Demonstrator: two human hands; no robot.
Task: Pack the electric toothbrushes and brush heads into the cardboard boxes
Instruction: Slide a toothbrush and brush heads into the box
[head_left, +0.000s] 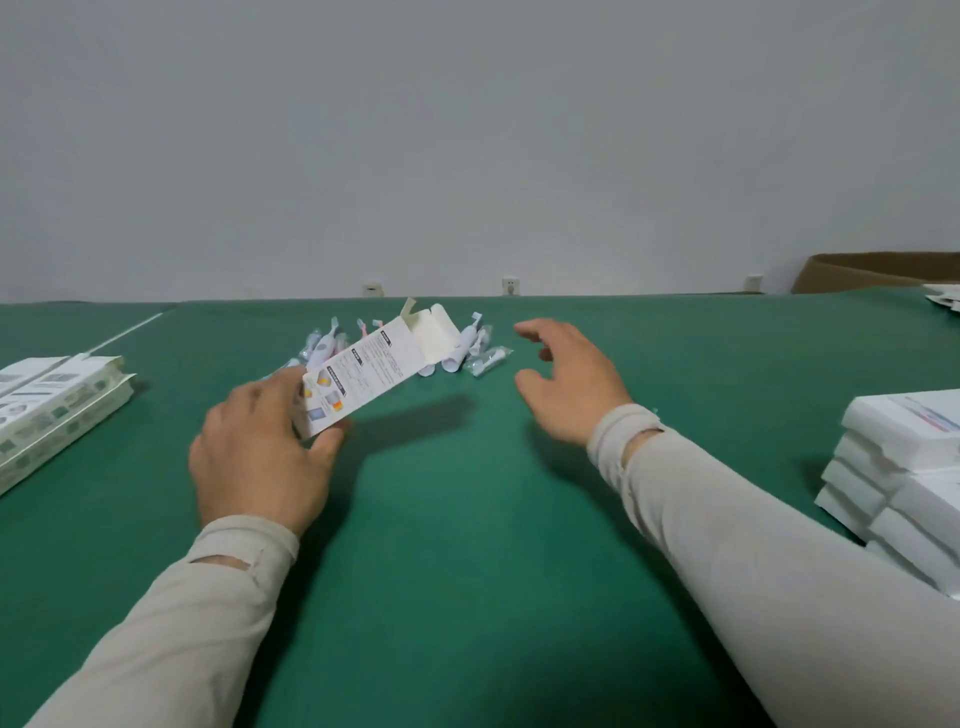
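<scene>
From my head camera, my left hand (262, 447) grips the near end of a printed cardboard box (363, 376), fingers and thumb curled round it. I hold the box tilted above the green bench (467, 519), its far end raised and pointing away from me, with the end flaps (434, 332) standing open so the pale inside shows. Its shadow falls on the cloth just under it.

My right hand (569, 382) hovers over the bench with nothing in it, fingers spread and loosely bent, thumb apart from them, reaching toward the far middle of the bench.

There, behind and partly hidden by the open box, lies a loose heap of electric toothbrushes (460, 353) and brush heads (491, 358) in clear wrappers; some more of the heap (324, 343) shows to the left of the box. My right fingers are near the heap but apart from it.

At the left edge lies a bundle of flat, unfolded boxes (49, 405). At the right edge stands a stack of white closed boxes (904, 467). A brown carton (872, 270) sits at the far right against the grey wall (467, 130).
</scene>
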